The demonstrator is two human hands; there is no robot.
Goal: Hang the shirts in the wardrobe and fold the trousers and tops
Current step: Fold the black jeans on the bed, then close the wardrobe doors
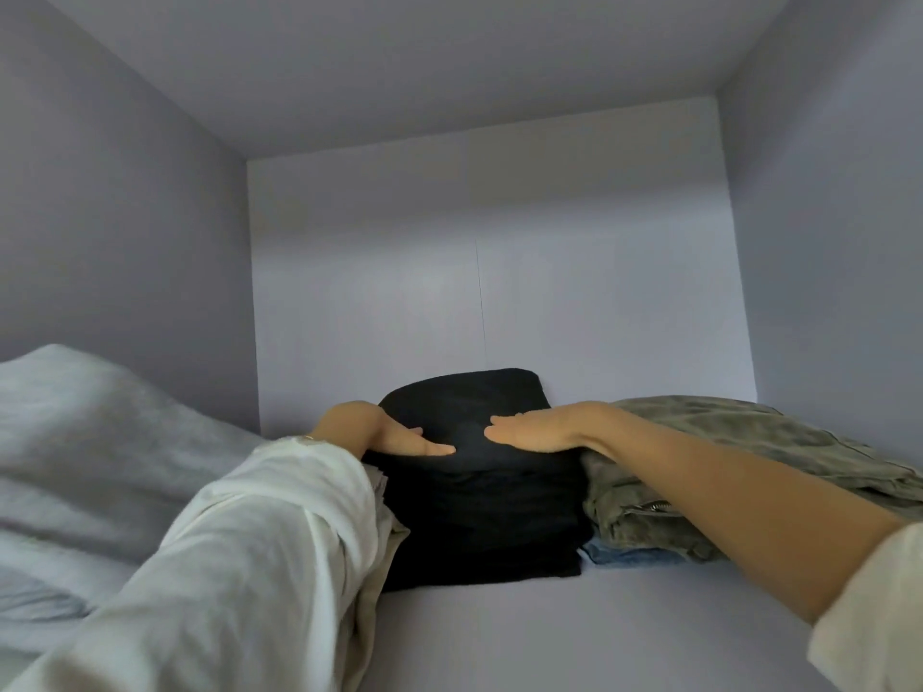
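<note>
hands flat: left hand (394, 434), right hand (532, 432) atop black stack (479, 516), long axis running back.

Soft, dim, even light fills the wardrobe compartment (549, 267), coming from the open front behind the camera; the pale walls take a cool lilac-grey cast. No glare shows anywhere. Faint shadows lie under the black folded stack (479, 516) and beneath the forearms. The black fabric is so dark that its folds barely read. The wide lens bends the compartment's edges outward toward the corners. The white sleeve (239, 566) nearest the camera is soft and slightly blurred, and the whole picture is a little smeared.
</note>
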